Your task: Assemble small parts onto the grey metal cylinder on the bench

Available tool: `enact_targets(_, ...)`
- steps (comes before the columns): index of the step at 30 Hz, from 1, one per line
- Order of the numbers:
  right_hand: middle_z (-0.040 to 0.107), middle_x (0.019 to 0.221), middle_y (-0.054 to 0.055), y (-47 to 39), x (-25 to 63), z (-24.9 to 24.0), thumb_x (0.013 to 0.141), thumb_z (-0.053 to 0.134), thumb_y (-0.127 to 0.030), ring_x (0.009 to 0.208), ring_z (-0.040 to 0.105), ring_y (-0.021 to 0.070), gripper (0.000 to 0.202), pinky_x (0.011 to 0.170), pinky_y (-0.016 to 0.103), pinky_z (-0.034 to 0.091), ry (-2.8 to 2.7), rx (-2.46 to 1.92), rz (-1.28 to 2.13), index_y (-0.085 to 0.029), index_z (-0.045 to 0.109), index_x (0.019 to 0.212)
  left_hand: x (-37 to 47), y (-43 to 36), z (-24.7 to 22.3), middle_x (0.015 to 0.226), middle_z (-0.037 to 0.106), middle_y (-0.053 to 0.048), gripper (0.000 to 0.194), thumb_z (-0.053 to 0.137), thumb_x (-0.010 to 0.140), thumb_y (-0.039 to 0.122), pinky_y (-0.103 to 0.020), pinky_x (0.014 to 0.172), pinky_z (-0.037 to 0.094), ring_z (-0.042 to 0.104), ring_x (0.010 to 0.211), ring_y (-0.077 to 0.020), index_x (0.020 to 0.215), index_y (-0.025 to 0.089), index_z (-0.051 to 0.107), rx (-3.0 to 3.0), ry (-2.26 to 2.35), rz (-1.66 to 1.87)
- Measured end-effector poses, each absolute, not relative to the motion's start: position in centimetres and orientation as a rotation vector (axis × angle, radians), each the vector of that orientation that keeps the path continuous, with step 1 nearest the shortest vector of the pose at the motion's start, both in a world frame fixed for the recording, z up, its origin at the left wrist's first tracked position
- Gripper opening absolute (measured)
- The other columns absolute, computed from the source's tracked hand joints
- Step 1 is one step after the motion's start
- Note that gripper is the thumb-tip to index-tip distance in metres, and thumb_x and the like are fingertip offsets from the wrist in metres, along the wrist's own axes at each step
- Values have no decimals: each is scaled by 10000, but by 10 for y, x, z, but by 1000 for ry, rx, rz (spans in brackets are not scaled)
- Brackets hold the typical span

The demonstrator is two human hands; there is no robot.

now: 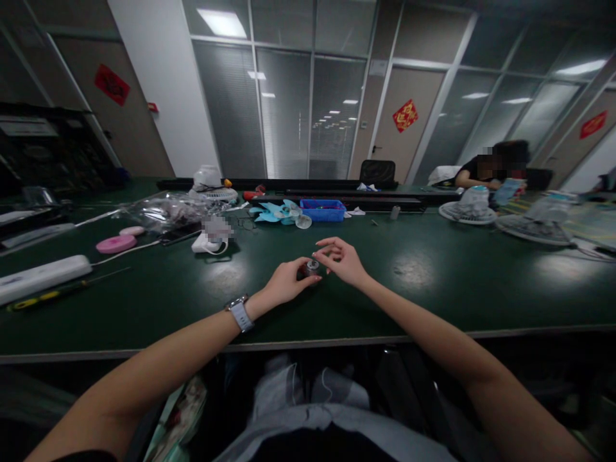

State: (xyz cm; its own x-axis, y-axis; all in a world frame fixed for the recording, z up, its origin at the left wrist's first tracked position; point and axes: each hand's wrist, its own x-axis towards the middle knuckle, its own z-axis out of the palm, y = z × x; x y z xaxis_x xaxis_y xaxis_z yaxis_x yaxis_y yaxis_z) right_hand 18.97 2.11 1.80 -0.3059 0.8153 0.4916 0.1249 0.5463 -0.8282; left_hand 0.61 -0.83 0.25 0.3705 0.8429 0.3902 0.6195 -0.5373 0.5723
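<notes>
On the green tabletop in front of me, my left hand (289,280) is wrapped round a small round metal part that looks like a motor (312,265). Its thumb lies along the near side and its fingers reach behind. My right hand (342,262) is at the top of the part, thumb and forefinger drawn together by its centre and the other fingers curled. Whatever the right fingertips pinch is too small to make out.
Blue fan blades (278,213) and a blue tray (323,210) lie beyond my hands. A white fan part (210,242), pink discs (116,244), a screwdriver (43,298) and a power strip (45,276) are leftward. Fan bases (469,210) and another person (498,168) are far right.
</notes>
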Motion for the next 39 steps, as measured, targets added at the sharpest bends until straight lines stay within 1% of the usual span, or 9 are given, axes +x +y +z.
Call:
enact_targets(4, 712, 960, 75, 18, 190, 17, 731, 707, -390, 464, 540, 49, 405, 423, 179, 452, -1924, -736, 858, -173, 609, 1058, 6, -8, 4, 898, 702, -44, 432, 608, 802, 469, -264, 644, 461, 643, 750, -182, 1128, 184, 594, 2312, 1249, 941)
enact_targets(10, 718, 846, 64, 19, 188, 16, 723, 718, -398, 516, 591, 93, 371, 438, 200, 444, -1899, -743, 820, -163, 630, 995, 6, -8, 3, 897, 698, -42, 414, 614, 798, 472, -259, 633, 459, 639, 749, -178, 1095, 185, 603, 2316, 1244, 953)
enact_targets(16, 725, 891, 68, 34, 203, 19, 706, 737, -390, 474, 545, 78, 366, 427, 212, 450, -1731, -763, 742, -179, 611, 976, 6, -9, 4, 873, 700, -34, 444, 611, 788, 509, -261, 630, 460, 643, 739, -175, 1107, 201, 606, 2278, 1258, 947)
enact_targets(18, 732, 903, 74, 44, 218, 18, 693, 749, -384, 497, 568, 84, 382, 428, 204, 440, -1751, -810, 788, -171, 601, 973, 7, -9, 5, 877, 704, -28, 437, 614, 786, 508, -263, 639, 460, 643, 739, -172, 1103, 208, 611, 2277, 1258, 941)
enact_targets(20, 738, 895, 85, 53, 234, 16, 675, 764, -368, 551, 607, 100, 404, 448, 196, 443, -1876, -876, 941, -155, 602, 978, 7, -9, 5, 889, 707, -30, 441, 622, 779, 510, -263, 640, 462, 645, 742, -173, 1100, 207, 615, 2278, 1270, 940)
enact_targets(24, 736, 947, 112, 66, 254, 13, 673, 766, -342, 574, 607, 89, 449, 483, 191, 445, -2148, -1017, 1206, -132, 617, 1040, 7, -9, 5, 913, 707, -46, 476, 625, 772, 520, -263, 642, 471, 651, 765, -182, 1118, 194, 609, 2269, 1287, 936)
enact_targets(27, 711, 1050, 129, 70, 256, 13, 653, 780, -335, 539, 556, 52, 538, 502, 189, 431, -2226, -1003, 1235, -133, 605, 1120, 7, -10, 5, 910, 708, -43, 457, 620, 780, 509, -261, 652, 473, 652, 775, -181, 1109, 191, 613, 2273, 1270, 935)
enact_targets(30, 690, 1108, 131, 71, 256, 12, 604, 814, -315, 554, 537, 43, 607, 528, 191, 417, -2284, -952, 1209, -136, 606, 1145, 7, -10, 5, 921, 709, -41, 455, 621, 779, 507, -259, 651, 470, 652, 776, -180, 1109, 193, 615, 2277, 1284, 937)
enact_targets(39, 733, 920, 111, 65, 247, 11, 658, 777, -313, 607, 616, 99, 484, 534, 211, 448, -2139, -982, 1108, -124, 621, 1075, 7, -11, 6, 908, 710, -36, 441, 629, 776, 494, -261, 652, 469, 649, 764, -178, 1100, 195, 618, 2259, 1280, 946)
